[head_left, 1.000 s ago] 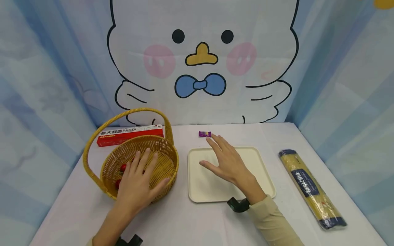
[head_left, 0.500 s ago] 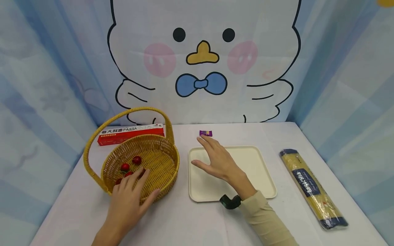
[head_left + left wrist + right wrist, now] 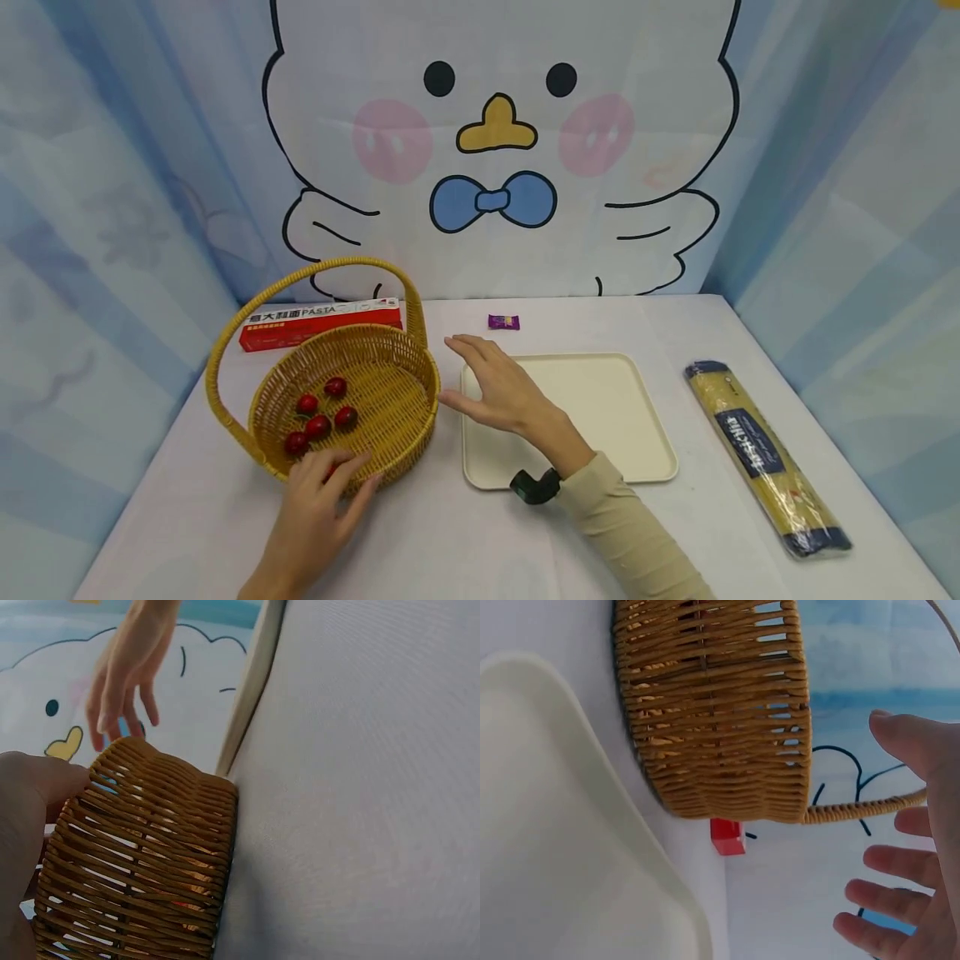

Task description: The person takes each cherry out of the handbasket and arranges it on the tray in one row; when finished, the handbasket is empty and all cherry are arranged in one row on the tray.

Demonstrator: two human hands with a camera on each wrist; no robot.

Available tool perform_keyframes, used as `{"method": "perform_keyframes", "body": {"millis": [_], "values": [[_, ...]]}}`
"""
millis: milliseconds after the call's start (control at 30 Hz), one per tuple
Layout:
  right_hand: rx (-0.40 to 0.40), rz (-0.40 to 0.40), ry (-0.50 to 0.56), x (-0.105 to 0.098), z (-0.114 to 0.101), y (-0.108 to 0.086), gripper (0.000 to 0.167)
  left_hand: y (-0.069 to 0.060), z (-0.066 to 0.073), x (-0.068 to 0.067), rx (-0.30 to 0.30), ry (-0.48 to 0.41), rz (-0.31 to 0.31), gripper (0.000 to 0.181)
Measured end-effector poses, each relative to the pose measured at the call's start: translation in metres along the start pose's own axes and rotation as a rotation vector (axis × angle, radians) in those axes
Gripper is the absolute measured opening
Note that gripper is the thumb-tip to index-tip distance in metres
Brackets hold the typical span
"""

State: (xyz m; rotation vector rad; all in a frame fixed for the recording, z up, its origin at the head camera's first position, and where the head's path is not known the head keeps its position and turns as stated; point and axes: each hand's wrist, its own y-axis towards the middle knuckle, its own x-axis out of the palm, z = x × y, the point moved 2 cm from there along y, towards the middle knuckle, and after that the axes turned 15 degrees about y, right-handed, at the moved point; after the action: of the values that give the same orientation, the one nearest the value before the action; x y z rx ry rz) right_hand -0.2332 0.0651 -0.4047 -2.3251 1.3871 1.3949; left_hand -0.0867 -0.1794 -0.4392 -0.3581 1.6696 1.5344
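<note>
A yellow wicker basket (image 3: 405, 417) with a tall handle stands at the left, with several red cherries (image 3: 318, 427) inside. My left hand (image 3: 311, 508) is at its near rim, with the fingers bent over the rim into the basket. In the left wrist view the thumb (image 3: 56, 778) meets the rim, and the other fingers are mostly hidden behind the weave. My right hand (image 3: 506, 392) hovers over the left part of a cream tray (image 3: 577, 417), its fingers extended toward the basket's right side. A gap shows between this hand and the basket in the right wrist view.
Behind the basket lies a red and white pasta box (image 3: 315, 323). A small purple wrapped candy (image 3: 503, 322) is at the back of the table, behind the tray. A long clear packet of spaghetti (image 3: 765, 458) lies at the right.
My left hand has drawn back from over the basket to its near rim, uncovering the cherries. My right hand has moved left across the tray toward the basket.
</note>
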Motion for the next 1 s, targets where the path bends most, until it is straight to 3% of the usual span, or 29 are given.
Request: {"method": "perform_keyframes", "body": {"millis": [167,367,567,1000], "values": [[-0.058,-0.03,0.029,0.013,-0.014,0.008,0.074,-0.004,0.0,0.001,0.009,-0.047,0.021,0.045],[-0.136,-0.065,0.021,0.027,-0.028,0.022,0.071,-0.006,0.0,0.004,0.034,-0.1,0.103,0.043],[-0.091,-0.148,0.0,0.04,-0.034,0.038,0.069,-0.006,-0.001,0.01,0.058,-0.129,0.195,0.04],[-0.049,-0.3,-0.006,0.077,-0.048,0.062,0.065,-0.011,-0.003,0.011,0.031,-0.141,0.209,0.04]]}}
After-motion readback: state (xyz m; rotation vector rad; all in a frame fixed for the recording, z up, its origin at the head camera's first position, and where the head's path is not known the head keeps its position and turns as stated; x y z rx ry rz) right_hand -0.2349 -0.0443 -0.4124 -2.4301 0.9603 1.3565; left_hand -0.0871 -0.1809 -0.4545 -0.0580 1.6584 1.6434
